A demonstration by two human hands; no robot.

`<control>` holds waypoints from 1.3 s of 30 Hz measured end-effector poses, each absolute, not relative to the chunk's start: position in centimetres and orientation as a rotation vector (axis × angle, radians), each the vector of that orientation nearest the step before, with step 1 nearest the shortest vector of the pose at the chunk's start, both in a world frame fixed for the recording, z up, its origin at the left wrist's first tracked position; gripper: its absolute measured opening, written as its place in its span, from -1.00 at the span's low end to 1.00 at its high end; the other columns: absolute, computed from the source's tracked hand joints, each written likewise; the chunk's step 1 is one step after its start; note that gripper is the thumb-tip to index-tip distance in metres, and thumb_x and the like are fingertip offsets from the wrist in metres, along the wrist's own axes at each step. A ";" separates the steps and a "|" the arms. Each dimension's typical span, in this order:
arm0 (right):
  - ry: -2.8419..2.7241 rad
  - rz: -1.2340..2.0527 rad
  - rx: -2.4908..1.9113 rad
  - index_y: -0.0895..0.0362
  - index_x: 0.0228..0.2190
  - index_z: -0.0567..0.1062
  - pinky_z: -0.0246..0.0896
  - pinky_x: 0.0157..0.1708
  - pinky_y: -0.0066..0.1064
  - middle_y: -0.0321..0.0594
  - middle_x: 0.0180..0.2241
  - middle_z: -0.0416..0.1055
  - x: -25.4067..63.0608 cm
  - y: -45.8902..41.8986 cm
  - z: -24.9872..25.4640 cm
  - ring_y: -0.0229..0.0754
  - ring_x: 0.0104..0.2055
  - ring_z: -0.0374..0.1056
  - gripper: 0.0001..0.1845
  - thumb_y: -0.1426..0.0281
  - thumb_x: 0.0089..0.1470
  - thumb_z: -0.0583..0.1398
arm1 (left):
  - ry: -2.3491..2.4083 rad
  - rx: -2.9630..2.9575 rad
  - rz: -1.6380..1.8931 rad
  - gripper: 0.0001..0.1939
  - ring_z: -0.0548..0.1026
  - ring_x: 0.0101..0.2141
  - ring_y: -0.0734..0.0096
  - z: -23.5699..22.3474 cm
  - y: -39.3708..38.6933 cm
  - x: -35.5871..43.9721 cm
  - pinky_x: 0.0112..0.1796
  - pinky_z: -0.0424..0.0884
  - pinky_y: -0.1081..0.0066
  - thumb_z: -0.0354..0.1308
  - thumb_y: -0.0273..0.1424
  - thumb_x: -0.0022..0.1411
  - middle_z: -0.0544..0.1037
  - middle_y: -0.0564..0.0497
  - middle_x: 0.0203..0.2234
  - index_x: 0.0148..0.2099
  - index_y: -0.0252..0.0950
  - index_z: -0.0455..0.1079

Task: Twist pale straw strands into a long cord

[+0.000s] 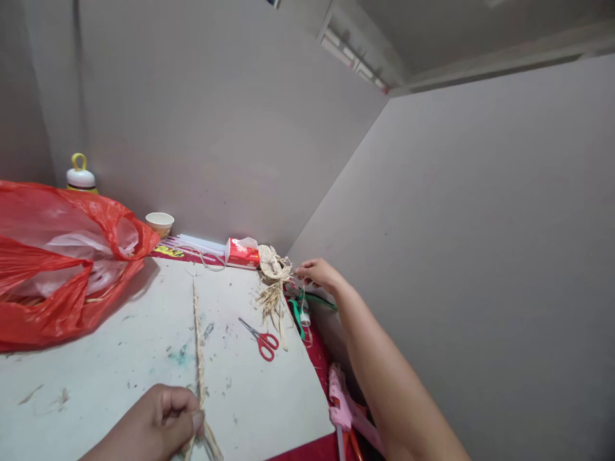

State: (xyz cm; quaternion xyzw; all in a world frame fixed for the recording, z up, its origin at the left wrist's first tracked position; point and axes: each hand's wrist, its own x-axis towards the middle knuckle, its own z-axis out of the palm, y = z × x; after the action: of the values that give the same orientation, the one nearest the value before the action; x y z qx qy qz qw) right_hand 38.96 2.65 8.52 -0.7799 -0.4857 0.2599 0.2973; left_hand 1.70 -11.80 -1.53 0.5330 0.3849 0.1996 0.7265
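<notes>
My left hand (161, 419) is closed at the lower edge, thumb and forefinger pinching a braid of straw-coloured fibre (197, 333). The braid runs straight up the white board, its loose strands spreading below my fingers. My right hand (321, 274) reaches to the far right corner, fingertips pinched together. A thin pale line shows under them, but what they hold is too small to make out. Just left of that hand lies a looped bundle of braided fibre (275, 266) with frayed ends. Red-handled scissors (263, 339) rest on the board between the hands.
A red plastic bag (62, 314) fills the left side. Along the back stand a bottle (81, 178), a paper cup (160, 222), white sticks (199, 244) and a tissue pack (243, 256). Green-handled pliers (297, 320) and a pink glue gun (339, 400) lie along the right edge by the grey wall.
</notes>
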 end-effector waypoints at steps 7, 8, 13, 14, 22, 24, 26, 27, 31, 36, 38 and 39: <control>-1.312 0.761 -2.202 0.21 -0.13 0.40 0.35 -0.29 -0.29 -0.15 -0.17 0.38 37.6 3.3 3.4 -0.20 -0.25 0.37 -0.73 0.33 0.17 0.13 | 0.887 1.231 0.456 -0.67 0.04 -0.57 0.57 -1.3 -11.7 1.4 -0.52 -0.01 0.53 0.14 -0.15 0.06 0.17 0.16 -0.66 -0.48 -0.34 0.33; -1.311 0.760 -2.202 0.21 -0.12 0.39 0.35 -0.27 -0.28 -0.15 -0.15 0.38 37.6 3.4 3.0 -0.18 -0.23 0.37 -0.72 0.32 0.16 0.13 | 0.886 1.237 0.452 -0.67 0.04 -0.57 0.56 -1.2 -11.7 1.4 -0.52 -0.01 0.53 0.14 -0.15 0.05 0.17 0.16 -0.67 -0.49 -0.34 0.33; -1.287 0.743 -2.165 0.19 -0.09 0.38 0.33 -0.21 -0.22 -0.13 -0.10 0.36 37.4 3.6 2.0 -0.15 -0.17 0.36 -0.71 0.32 0.17 0.13 | 0.872 1.260 0.443 -0.64 0.04 -0.57 0.56 -1.0 -11.7 1.4 -0.52 0.00 0.52 0.12 -0.11 0.05 0.18 0.16 -0.67 -0.50 -0.33 0.33; -1.282 0.738 -2.148 0.19 -0.09 0.38 0.33 -0.21 -0.22 -0.13 -0.10 0.36 37.3 3.6 1.9 -0.15 -0.17 0.36 -0.70 0.32 0.16 0.13 | 0.870 1.266 0.441 -0.64 0.04 -0.57 0.56 -0.9 -11.6 1.4 -0.52 0.00 0.52 0.12 -0.11 0.05 0.18 0.16 -0.67 -0.51 -0.33 0.32; -1.200 0.681 -1.846 0.22 -0.47 0.43 0.15 -0.62 -0.55 -0.32 -0.56 0.37 37.1 1.4 4.7 -0.37 -0.59 0.25 -0.79 0.31 0.03 0.22 | 0.878 1.251 0.418 -0.65 -0.01 -0.60 0.58 -0.5 -11.7 1.4 -0.54 -0.07 0.50 0.13 -0.13 0.02 0.12 0.19 -0.69 -0.54 -0.32 0.26; -1.167 0.694 -1.728 0.18 -0.51 0.41 0.08 -0.66 -0.57 -0.34 -0.61 0.37 37.2 0.3 5.8 -0.38 -0.62 0.22 -0.77 0.27 -0.07 0.26 | 0.874 1.265 0.433 -0.66 0.01 -0.59 0.57 -0.6 -11.7 1.3 -0.54 -0.06 0.50 0.12 -0.14 0.04 0.14 0.18 -0.69 -0.54 -0.33 0.28; -1.140 0.734 -1.620 0.14 -0.48 0.42 0.11 -0.62 -0.56 -0.35 -0.59 0.40 36.9 -0.9 6.8 -0.37 -0.60 0.25 -0.73 0.21 -0.15 0.28 | 0.857 1.275 0.443 -0.67 0.01 -0.59 0.58 -0.7 -11.7 1.3 -0.54 -0.06 0.50 0.10 -0.15 0.07 0.16 0.18 -0.68 -0.51 -0.34 0.31; -1.131 0.762 -1.574 0.13 -0.47 0.42 0.15 -0.59 -0.56 -0.34 -0.57 0.42 36.6 -1.5 7.3 -0.35 -0.57 0.28 -0.70 0.19 -0.20 0.30 | 0.849 1.269 0.445 -0.66 0.00 -0.60 0.58 -0.7 -11.7 1.3 -0.54 -0.07 0.50 0.10 -0.15 0.07 0.16 0.18 -0.68 -0.50 -0.35 0.32; -1.128 0.897 -1.446 0.13 -0.47 0.47 0.29 -0.37 -0.46 -0.24 -0.42 0.50 34.1 -4.2 8.2 -0.24 -0.38 0.39 -0.62 0.17 -0.34 0.37 | 0.852 1.236 0.439 -0.63 -0.01 -0.61 0.59 -0.3 -11.7 1.3 -0.55 -0.09 0.49 0.14 -0.11 0.02 0.15 0.19 -0.70 -0.52 -0.35 0.31; -1.066 1.240 -1.276 0.14 -0.49 0.49 0.34 -0.30 -0.35 -0.13 -0.28 0.52 29.5 -8.1 7.9 -0.15 -0.26 0.42 -0.72 0.27 -0.28 0.39 | 0.829 1.248 0.440 -0.62 0.01 -0.63 0.61 0.9 -11.8 1.2 -0.56 -0.06 0.50 0.14 -0.09 0.01 0.17 0.20 -0.72 -0.53 -0.34 0.29; -0.963 1.378 -1.233 0.14 -0.49 0.49 0.32 -0.48 -0.45 -0.15 -0.33 0.52 27.7 -9.5 7.5 -0.28 -0.46 0.38 -0.75 0.32 -0.26 0.39 | 0.825 1.257 0.435 -0.64 0.01 -0.65 0.62 1.2 -11.8 1.1 -0.58 -0.07 0.51 0.13 -0.11 0.03 0.15 0.21 -0.75 -0.54 -0.33 0.27; -0.921 1.414 -1.227 0.15 -0.49 0.49 0.24 -0.60 -0.53 -0.16 -0.35 0.51 27.0 -10.1 7.2 -0.37 -0.57 0.30 -0.76 0.33 -0.26 0.39 | 0.827 1.259 0.431 -0.64 0.00 -0.67 0.62 1.4 -11.9 1.0 -0.59 -0.08 0.51 0.13 -0.11 0.03 0.14 0.21 -0.76 -0.54 -0.32 0.27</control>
State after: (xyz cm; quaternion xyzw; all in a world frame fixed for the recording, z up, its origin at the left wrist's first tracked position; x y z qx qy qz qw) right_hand 26.97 -10.12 7.23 -0.5082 -0.3814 0.5854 0.5035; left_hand 1.03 -11.86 1.37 0.5672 0.3725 0.1942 0.7084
